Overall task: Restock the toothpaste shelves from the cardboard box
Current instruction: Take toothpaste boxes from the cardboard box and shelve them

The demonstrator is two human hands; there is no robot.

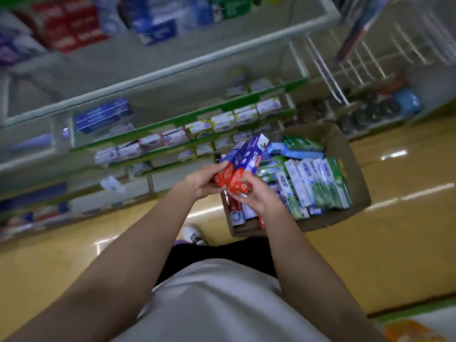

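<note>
Pale grey fabric of the person's shirt (pixel 222 299) filled the nearest part of the head view, with both bare forearms reaching forward from it. The left hand (pixel 199 185) and the right hand (pixel 256 195) met just ahead, both curled around a small bundle of red-and-blue toothpaste cartons (pixel 240 164). The left fingers wrapped the red ends from one side; the right fingers pinched the same ends from below and the other side. The cartons' long axes ran up and away from the fingertips, fanning slightly, blue ends farthest from the palms.

Directly beyond and below the fingers sat the open cardboard box (pixel 355 169) on the glossy yellow floor (pixel 394 243), packed with green-and-white cartons (pixel 318 183) standing on edge. A white shoe (pixel 193 234) showed beside the box's near corner.

Farther off, past the left fingertips, lay the green-edged toothpaste shelves (pixel 172 129), partly filled with white cartons. The shelves lay nearer the left hand, so the bundle would probably travel that way, long sides parallel to the shelf edge. Blur hid finer detail.
</note>
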